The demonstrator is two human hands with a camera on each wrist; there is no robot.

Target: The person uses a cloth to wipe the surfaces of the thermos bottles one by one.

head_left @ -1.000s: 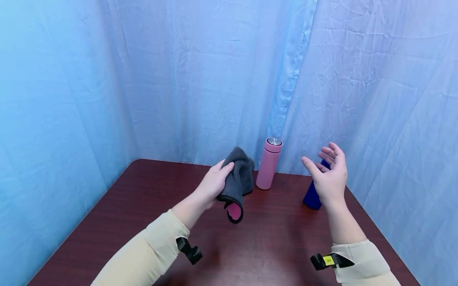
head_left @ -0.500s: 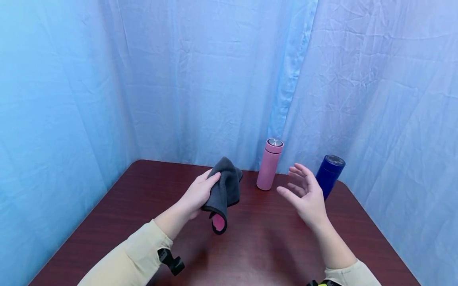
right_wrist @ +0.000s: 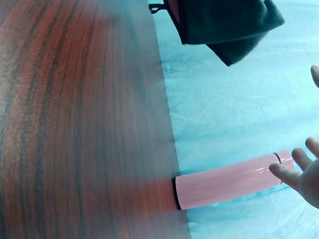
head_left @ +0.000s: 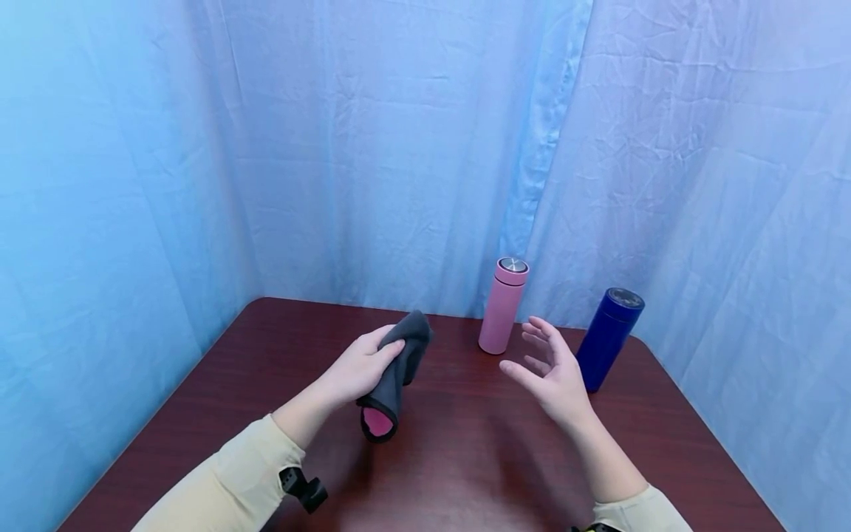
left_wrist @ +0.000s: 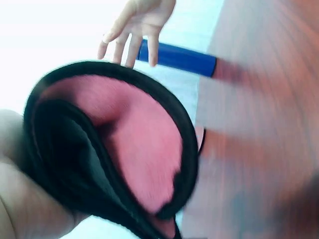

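Observation:
My left hand [head_left: 362,366] grips a dark grey cloth [head_left: 399,369] above the table, thumb on top. In the left wrist view the cloth's pink underside [left_wrist: 144,134] shows inside a curled black edge. My right hand [head_left: 555,377] is raised in the air with fingers spread and slightly bent, holding nothing. Just behind and right of it a blue bottle [head_left: 608,340] stands upright, its lower left side partly hidden by the hand. An upright pink bottle [head_left: 503,310] with a silver-topped lid stands farther back, between the two hands and apart from both.
The dark red wooden table [head_left: 439,473] reaches back to a light blue curtain [head_left: 372,148], which also hangs along the left and right sides. Both bottles stand toward the table's back right.
My left hand has carried the cloth left and toward me. My right hand has moved left and down, away from the blue bottle, which now shows more fully. Both bottles stay put.

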